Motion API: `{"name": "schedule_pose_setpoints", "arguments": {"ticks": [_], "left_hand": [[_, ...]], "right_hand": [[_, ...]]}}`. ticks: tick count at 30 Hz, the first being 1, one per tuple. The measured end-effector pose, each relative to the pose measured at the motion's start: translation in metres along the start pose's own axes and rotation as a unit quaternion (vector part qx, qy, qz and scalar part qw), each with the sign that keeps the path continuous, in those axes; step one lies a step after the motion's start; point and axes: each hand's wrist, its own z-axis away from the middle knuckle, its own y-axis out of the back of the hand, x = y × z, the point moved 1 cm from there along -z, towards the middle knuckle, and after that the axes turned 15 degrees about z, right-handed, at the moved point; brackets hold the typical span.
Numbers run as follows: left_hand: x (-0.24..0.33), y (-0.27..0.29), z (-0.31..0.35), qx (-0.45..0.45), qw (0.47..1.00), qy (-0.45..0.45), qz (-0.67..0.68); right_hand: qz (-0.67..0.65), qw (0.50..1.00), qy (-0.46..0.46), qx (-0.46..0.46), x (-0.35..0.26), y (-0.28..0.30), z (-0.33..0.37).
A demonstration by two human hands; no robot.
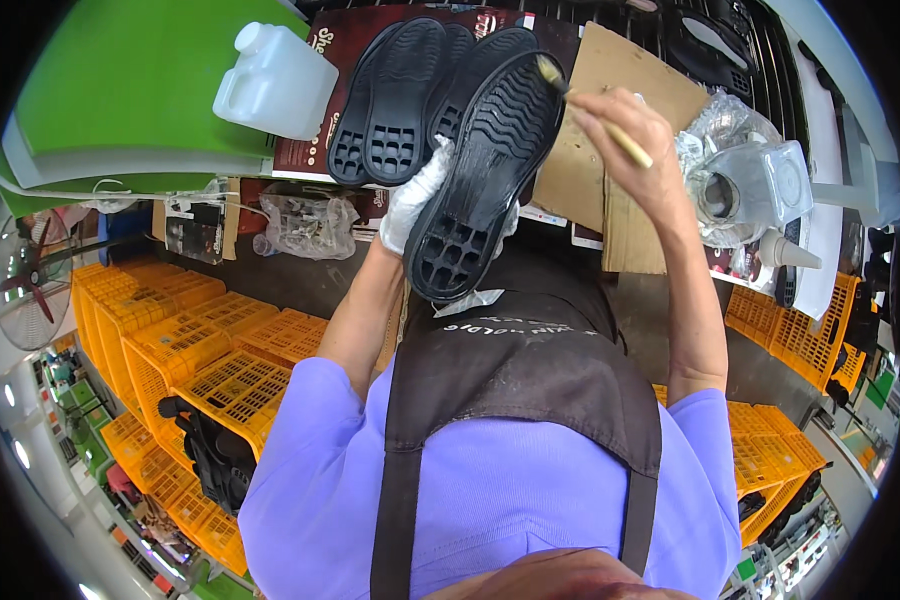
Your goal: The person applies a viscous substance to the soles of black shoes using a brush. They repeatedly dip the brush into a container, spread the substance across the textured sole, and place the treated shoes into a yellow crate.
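Left hand (415, 203), white-gloved, clasps a black sole (495, 160) from beneath, both edges; right hand (638, 122), bare, pinches a brush (551, 72) at its toe end. Light, even strokes, sole steady, would probably work best. Other soles (405, 95) crowd close behind; white jug (280, 85) left, cardboard (595, 95) and clear container (770, 185) right.

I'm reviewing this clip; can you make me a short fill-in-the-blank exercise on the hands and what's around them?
1. The glove on the left hand is coloured ____.
2. The sole in that hand is coloured ____.
3. The right hand holds the brush by its ____.
4. In the picture, the jug is to the ____ of the other soles.

Missing words: white; black; handle; left.
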Motion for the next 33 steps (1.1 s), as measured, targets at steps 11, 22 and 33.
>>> {"name": "schedule_pose_setpoints", "arguments": {"ticks": [11, 22, 33], "left_hand": [[0.0, -0.016, -0.008, -0.069, 0.997, -0.031, -0.026], [0.012, -0.015, -0.01, 0.009, 0.999, -0.035, -0.017], [0.005, -0.012, 0.004, -0.057, 0.998, -0.021, -0.035]], "right_hand": [[-0.093, 0.995, 0.02, 0.009, -0.029, -0.003, 0.006], [-0.301, 0.928, 0.159, -0.154, -0.038, -0.009, 0.005], [-0.152, 0.988, -0.022, 0.008, -0.031, -0.012, 0.008]]}}
